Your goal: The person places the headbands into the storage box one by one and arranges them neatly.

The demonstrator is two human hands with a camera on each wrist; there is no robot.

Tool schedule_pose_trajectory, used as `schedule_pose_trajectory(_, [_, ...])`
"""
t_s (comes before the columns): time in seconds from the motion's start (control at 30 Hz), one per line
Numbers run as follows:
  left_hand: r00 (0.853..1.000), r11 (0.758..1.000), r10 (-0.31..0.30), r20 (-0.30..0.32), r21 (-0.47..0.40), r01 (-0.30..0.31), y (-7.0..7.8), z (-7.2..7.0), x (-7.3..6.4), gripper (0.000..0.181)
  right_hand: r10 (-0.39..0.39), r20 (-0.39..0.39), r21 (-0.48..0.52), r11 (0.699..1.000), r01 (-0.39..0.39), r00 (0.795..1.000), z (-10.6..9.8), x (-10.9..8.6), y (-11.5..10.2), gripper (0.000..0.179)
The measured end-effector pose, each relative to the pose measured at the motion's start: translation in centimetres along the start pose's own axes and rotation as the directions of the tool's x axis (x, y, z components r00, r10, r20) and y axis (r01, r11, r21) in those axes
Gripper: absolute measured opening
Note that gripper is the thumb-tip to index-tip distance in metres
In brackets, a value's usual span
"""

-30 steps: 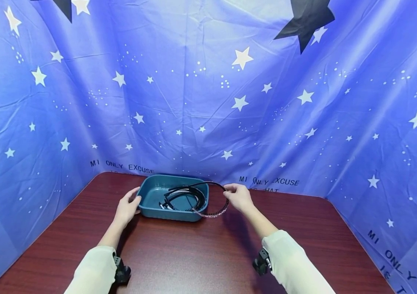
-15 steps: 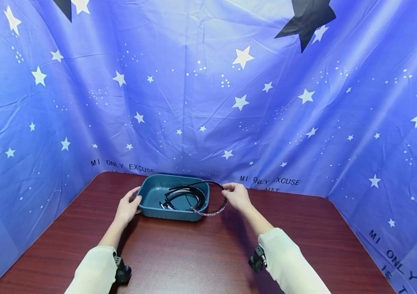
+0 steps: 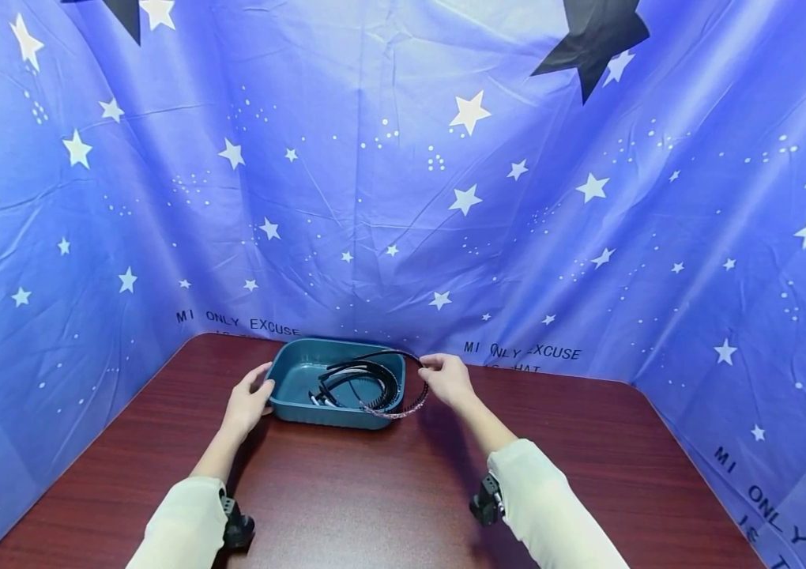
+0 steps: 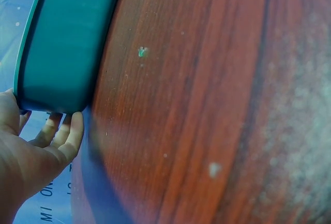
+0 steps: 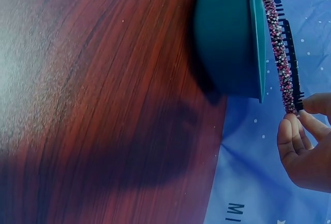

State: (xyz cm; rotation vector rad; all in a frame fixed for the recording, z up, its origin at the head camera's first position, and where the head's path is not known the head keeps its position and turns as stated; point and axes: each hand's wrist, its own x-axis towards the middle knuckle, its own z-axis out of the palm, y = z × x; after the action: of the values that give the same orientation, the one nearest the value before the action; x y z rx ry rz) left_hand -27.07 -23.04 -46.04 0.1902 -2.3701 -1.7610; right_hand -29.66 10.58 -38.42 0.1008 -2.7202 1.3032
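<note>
A teal plastic basin (image 3: 335, 416) stands toward the back of the table, with several dark headbands (image 3: 390, 386) lying in its right half. My left hand (image 3: 246, 405) holds the basin's left end, thumb at the rim and fingers against the outer wall in the left wrist view. Between thumb and fingertips, my right hand (image 3: 451, 381) pinches a black toothed headband (image 5: 282, 53) covered in pink, white and dark beads. That headband is above the basin's right rim, its open ends pointing left over the other headbands. The palm side of my left hand shows in the left wrist view.
The dark red wood-grain table (image 3: 346, 490) reaches back to a blue star-printed curtain (image 3: 374, 197), which encloses the back and both sides. Black camera mounts (image 3: 235, 525) sit at both sleeves.
My right hand has moved slightly left, carrying the beaded headband farther over the basin. My left hand and the basin stay where they were.
</note>
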Motion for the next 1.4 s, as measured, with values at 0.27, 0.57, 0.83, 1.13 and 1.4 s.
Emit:
schedule_pose_trajectory(0.27, [1.0, 1.0, 0.005, -0.01, 0.005, -0.005, -0.2, 0.0, 0.1, 0.044, -0.001, 0.012, 0.018, 1.0, 0.001, 1.0, 0.6, 0.1, -0.7, 0.026])
schedule_pose_trajectory(0.57, [1.0, 1.0, -0.001, -0.005, -0.002, 0.001, 0.0, 0.1, 0.1, 0.045, -0.006, 0.005, 0.003, 1.0, 0.006, 1.0, 1.2, 0.5, -0.8, 0.024])
schedule_pose_trajectory(0.83, [1.0, 1.0, -0.004, -0.002, -0.005, 0.004, 0.0, 0.0, 0.2, 0.044, -0.008, 0.016, -0.001, 1.0, 0.008, 1.0, 1.8, 0.5, -1.0, 0.022])
schedule_pose_trajectory(1.13, [1.0, 1.0, 0.005, -0.007, 0.006, -0.005, -0.3, 0.1, 0.3, 0.045, -0.003, 0.016, -0.007, 1.0, 0.003, 1.0, 2.3, 0.5, -1.4, 0.023])
schedule_pose_trajectory(1.4, [1.0, 1.0, 0.007, -0.01, 0.008, -0.007, -0.4, 0.1, 0.3, 0.044, -0.023, 0.022, 0.001, 1.0, 0.023, 0.999, 2.5, 0.5, -2.1, 0.024])
